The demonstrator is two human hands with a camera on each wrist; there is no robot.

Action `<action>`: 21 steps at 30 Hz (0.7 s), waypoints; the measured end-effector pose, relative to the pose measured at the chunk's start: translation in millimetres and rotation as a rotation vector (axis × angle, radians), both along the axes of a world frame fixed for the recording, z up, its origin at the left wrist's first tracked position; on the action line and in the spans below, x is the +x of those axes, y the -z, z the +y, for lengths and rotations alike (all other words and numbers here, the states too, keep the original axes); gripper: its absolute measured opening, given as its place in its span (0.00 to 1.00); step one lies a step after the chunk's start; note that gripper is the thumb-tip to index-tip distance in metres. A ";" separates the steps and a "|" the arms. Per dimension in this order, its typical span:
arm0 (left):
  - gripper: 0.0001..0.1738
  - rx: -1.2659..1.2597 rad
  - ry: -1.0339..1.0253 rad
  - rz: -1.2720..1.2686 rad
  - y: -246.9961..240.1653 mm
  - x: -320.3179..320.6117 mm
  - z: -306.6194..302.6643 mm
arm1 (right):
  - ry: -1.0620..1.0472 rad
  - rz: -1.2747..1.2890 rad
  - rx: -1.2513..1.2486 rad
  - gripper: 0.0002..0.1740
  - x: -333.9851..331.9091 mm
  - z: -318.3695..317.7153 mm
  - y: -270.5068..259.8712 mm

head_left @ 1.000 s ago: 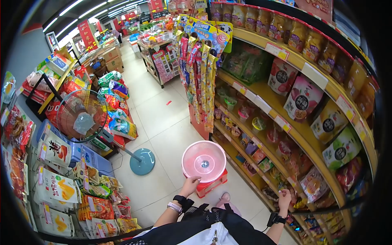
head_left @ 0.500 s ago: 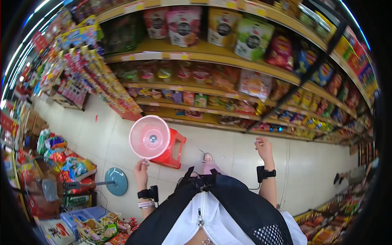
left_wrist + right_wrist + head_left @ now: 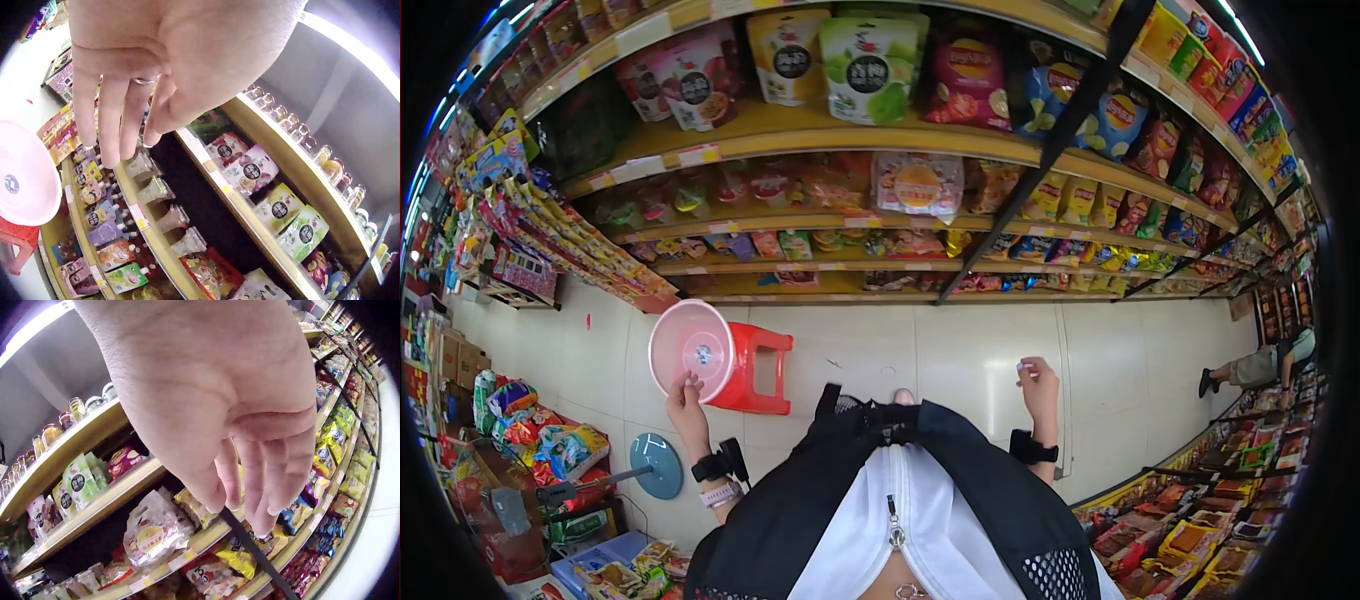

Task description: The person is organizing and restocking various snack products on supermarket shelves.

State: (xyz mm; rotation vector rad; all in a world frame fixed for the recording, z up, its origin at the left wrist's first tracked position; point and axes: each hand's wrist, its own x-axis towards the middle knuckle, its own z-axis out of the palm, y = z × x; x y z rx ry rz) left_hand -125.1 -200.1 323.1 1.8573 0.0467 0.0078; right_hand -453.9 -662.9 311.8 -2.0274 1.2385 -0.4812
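Head view: the left hand (image 3: 688, 402), fingers loosely bent and slightly spread, is at the near rim of the basket (image 3: 672, 345); the right hand (image 3: 1040, 390), fingers bent close together, is well right of it. Under the basket is a stool (image 3: 743, 376); beyond, shelves (image 3: 785, 146).

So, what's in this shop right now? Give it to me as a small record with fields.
place: shop aisle with tiled floor
left hand: open, holding nothing, near the pink basket
right hand: open, holding nothing, fingers loosely bent
basket support: red stool
stock: bagged snacks on long yellow shelves
also on floor: round blue stand base
bystander: another person, right edge of head view
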 end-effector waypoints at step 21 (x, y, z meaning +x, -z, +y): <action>0.14 0.012 0.117 -0.032 1.3 -57.7 -169.5 | 0.027 0.041 0.078 0.12 -74.3 -136.3 23.8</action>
